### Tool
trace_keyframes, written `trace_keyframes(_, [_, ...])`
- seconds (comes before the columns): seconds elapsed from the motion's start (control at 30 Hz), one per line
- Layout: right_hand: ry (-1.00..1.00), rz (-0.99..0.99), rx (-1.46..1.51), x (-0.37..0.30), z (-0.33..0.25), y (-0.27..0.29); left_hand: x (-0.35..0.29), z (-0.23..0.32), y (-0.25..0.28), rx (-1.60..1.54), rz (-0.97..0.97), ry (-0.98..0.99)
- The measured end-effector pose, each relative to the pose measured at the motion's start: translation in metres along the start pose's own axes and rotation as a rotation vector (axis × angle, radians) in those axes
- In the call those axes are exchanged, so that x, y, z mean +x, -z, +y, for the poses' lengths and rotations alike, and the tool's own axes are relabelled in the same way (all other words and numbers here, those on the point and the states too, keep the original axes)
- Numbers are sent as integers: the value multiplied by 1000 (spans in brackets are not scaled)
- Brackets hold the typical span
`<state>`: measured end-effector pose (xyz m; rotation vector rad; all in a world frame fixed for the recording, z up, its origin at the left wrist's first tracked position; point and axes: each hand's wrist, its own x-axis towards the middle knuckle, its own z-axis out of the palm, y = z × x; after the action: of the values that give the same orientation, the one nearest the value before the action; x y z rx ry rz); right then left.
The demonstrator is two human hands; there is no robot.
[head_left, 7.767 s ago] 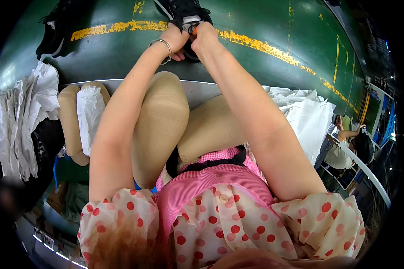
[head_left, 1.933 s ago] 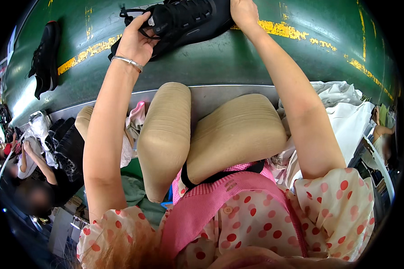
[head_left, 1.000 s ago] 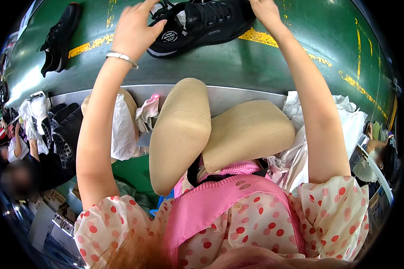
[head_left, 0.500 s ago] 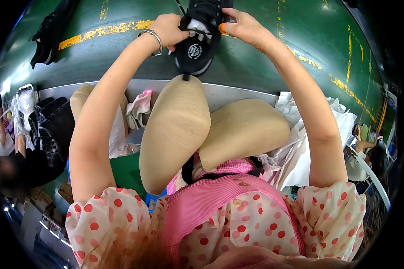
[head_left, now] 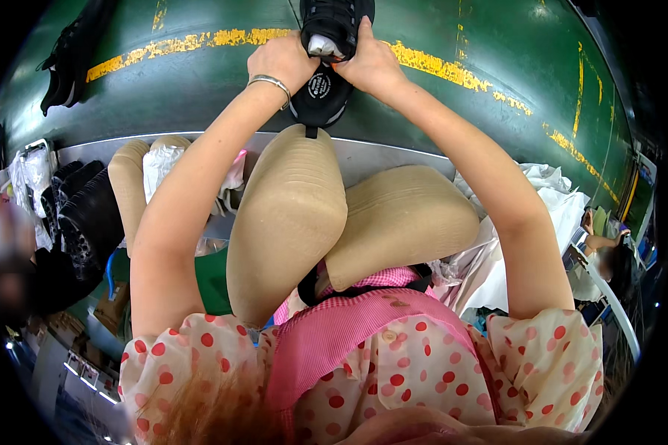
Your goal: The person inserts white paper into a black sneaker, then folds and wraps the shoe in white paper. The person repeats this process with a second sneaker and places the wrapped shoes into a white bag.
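Note:
At the top of the view, a black lace-up sneaker point(head_left: 335, 22) rests with its rounded heel end towards me. White stuffing point(head_left: 322, 45) shows at the foot opening, and a round white print point(head_left: 321, 84) lies on the dark surface nearer me. My left hand point(head_left: 286, 63) grips the shoe's left side, a metal bangle around the wrist. On the opposite side, my right hand point(head_left: 369, 65) is closed against the shoe, index finger stretched along its edge. The fingertips of both hands are partly hidden by the shoe.
Another black shoe point(head_left: 61, 81) stands far left on the green surface point(head_left: 215, 78), which has a worn yellow line point(head_left: 441, 67). White sheets point(head_left: 542, 222) pile up at right. Dark boots point(head_left: 89, 211) and a co-worker's dark sleeve point(head_left: 59, 278) are at left.
Both hands have moved closer together around the shoe, the right one shifting left and down. The shoe's laced part has tipped towards me, covering part of the round print.

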<state>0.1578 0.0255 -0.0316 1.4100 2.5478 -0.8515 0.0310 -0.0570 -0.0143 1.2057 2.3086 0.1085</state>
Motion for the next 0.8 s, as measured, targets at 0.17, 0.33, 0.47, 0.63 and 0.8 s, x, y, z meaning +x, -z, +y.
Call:
trace_keyframes(0.17, [46,-26,17,-2,-2,6,-8,-10,14,5,78,-57])
trace_keyframes(0.33, [-20,-12,26,-4,-4,7,-47,-7,60,-426,10,-9])
trace_keyframes(0.47, [-176,-351,175,-13,-18,21,-34,-10,2,-933,-324,91])
trace_keyframes(0.63, [-248,-488,380,-11,-11,11,-17,-3,-32,-1259,-407,243])
trace_keyframes(0.8, [-249,-485,383,-7,-8,0,-22,3,-23,-1321,-460,253])
